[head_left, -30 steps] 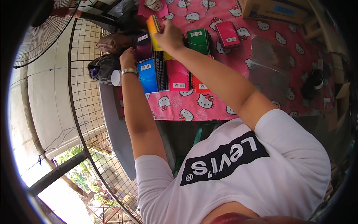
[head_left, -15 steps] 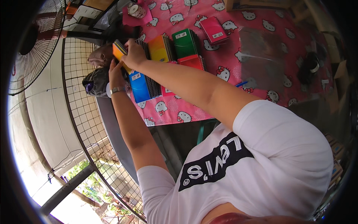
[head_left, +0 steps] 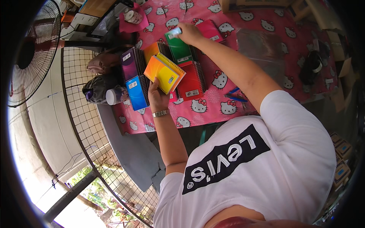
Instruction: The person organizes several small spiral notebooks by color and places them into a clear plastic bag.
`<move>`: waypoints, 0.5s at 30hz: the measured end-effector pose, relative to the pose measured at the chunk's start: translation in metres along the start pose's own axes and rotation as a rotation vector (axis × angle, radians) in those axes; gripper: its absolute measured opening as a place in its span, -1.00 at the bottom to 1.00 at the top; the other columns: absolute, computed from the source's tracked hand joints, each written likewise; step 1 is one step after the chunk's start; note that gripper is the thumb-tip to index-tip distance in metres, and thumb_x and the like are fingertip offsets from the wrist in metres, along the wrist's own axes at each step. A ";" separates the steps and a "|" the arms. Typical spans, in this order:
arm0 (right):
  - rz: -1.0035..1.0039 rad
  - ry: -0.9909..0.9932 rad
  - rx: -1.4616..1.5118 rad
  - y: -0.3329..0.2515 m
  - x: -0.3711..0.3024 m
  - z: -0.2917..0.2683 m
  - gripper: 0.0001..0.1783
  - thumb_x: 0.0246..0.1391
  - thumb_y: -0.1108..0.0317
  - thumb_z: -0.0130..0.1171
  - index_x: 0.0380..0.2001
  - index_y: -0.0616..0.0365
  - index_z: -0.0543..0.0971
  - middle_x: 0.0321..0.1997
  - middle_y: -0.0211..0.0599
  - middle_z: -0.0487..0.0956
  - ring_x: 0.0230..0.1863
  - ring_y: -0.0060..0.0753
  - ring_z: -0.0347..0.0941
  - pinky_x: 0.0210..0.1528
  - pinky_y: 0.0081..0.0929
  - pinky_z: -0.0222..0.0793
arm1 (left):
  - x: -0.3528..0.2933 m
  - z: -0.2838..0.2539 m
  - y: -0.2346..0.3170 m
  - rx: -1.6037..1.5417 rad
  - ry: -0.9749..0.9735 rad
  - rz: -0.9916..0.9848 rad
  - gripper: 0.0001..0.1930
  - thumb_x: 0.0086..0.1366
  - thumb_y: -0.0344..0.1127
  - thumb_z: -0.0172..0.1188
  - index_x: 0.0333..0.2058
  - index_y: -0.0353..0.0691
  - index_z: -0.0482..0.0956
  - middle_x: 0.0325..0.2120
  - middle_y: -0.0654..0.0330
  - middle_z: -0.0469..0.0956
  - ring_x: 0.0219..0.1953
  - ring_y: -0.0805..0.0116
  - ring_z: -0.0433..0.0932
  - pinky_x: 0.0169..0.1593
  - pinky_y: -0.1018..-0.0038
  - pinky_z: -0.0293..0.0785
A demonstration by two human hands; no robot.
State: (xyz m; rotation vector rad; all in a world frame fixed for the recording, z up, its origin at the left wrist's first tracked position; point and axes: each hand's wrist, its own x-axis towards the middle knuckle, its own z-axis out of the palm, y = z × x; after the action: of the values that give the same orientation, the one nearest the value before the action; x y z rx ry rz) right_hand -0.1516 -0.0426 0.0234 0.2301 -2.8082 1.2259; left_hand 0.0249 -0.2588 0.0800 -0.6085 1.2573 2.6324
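The left hand (head_left: 157, 99), left of frame centre, is gripping an orange-and-yellow spiral notebook (head_left: 164, 73) by its lower edge, thumb and fingers closed on the cover, and is holding it lifted and tilted above the row of notebooks lying on the pink cartoon-cat tablecloth (head_left: 213, 108). The right hand (head_left: 189, 33), in the upper middle of the frame, is pinching a small pale object (head_left: 174, 33) at the top edge of the green spiral notebook (head_left: 179, 49); what that object is, I cannot tell. Lying flat in the spread: a purple notebook (head_left: 129, 64) and a blue notebook (head_left: 136, 92) toward the left, a red notebook (head_left: 192, 80) just below the green one, a magenta notebook (head_left: 211, 30) just right of the right hand. A white cup (head_left: 112, 96) is sitting just left of the blue notebook, beside dark bags against the wire grid (head_left: 78, 114). A fan (head_left: 30, 53) is standing at far left. Blue pens (head_left: 232, 95) are lying on the cloth near the right forearm. Judgement: the step in hand appears to be handling one notebook at a time out of the spread, with the orange-yellow one being held clear while the right hand is working at the green one. The next move would call for a steady left grip so the raised notebook does not slip, and a fine pinch from the right hand at the green cover's edge, without disturbing the overlapping neighbours.
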 end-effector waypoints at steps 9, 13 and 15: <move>-1.053 -0.782 -0.433 -0.168 -0.040 -0.123 -0.81 -0.06 0.22 0.08 -0.40 -0.07 0.64 -0.31 -0.41 0.63 -0.20 -0.30 0.53 -0.02 -0.04 0.13 | 0.003 -0.008 -0.019 0.135 -0.096 0.027 -0.61 0.35 -0.27 -0.07 0.12 -0.21 0.31 0.00 0.16 0.49 0.03 0.21 0.51 0.02 0.29 0.50; -1.226 -0.450 0.283 -0.129 -0.079 -0.044 -0.67 -0.11 0.34 0.12 -0.19 -0.13 0.63 -0.08 -0.34 0.58 0.04 -0.31 0.43 0.20 0.01 0.08 | -0.006 -0.014 -0.051 0.198 -0.009 0.120 -0.66 0.36 -0.20 -0.02 0.03 -0.22 0.40 -0.10 0.19 0.55 -0.08 0.27 0.56 -0.06 0.28 0.54; -0.873 -0.167 0.143 -0.081 -0.034 -0.060 -0.72 -0.14 0.25 0.25 -0.27 0.00 0.61 -0.14 -0.24 0.57 -0.06 -0.21 0.48 -0.02 -0.22 0.36 | -0.034 0.052 -0.049 -0.206 0.026 -0.105 -0.69 0.36 -0.17 -0.01 -0.03 -0.20 0.44 -0.20 0.21 0.59 -0.15 0.33 0.60 -0.13 0.28 0.59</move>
State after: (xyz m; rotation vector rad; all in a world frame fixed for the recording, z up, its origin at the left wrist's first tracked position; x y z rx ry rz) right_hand -0.1041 -0.0495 0.1185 1.4235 -2.2381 1.1739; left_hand 0.0557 -0.1861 0.0889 -0.7212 0.9394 2.6931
